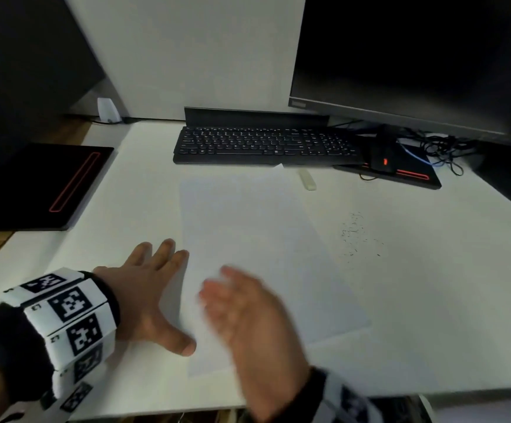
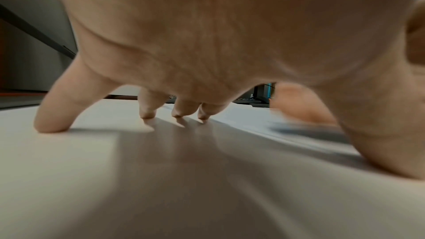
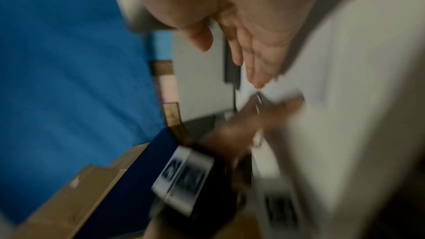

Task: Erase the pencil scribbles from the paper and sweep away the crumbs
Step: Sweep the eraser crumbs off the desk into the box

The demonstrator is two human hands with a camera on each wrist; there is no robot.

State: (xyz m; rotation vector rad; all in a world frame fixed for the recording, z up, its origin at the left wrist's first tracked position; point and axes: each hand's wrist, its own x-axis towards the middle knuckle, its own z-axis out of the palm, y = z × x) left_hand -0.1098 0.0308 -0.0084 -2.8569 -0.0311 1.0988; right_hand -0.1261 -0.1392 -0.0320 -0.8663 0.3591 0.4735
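the paper (image 1: pixel 257 239) is pinned at its left edge by the splayed left hand (image 1: pixel 153 288), fingertips pressed flat, nothing grasped, presumably so the sheet is kept from sliding. the right hand (image 1: pixel 248 325), blurred, flat and empty, is held on edge over the sheet as a brush. no scribbles can be made out; the crumbs (image 1: pixel 355 236) lie on the desk (image 1: pixel 431 300) right of the paper, and the eraser (image 1: pixel 307 180) is parked near the keyboard (image 1: pixel 263 145).

**Paper, eraser and crumbs on my worktop**

My sheet of white paper (image 1: pixel 257 248) lies flat in the middle of the white worktop (image 1: pixel 431 315), turned a little askew, its far corner lifted slightly just short of the back edge area. I can make out no pencil marks on it. The pale eraser (image 1: pixel 307 180) lies off the sheet, just beside its far right corner. The dark crumbs (image 1: pixel 356 235) are scattered on the bare worktop, right of the paper.
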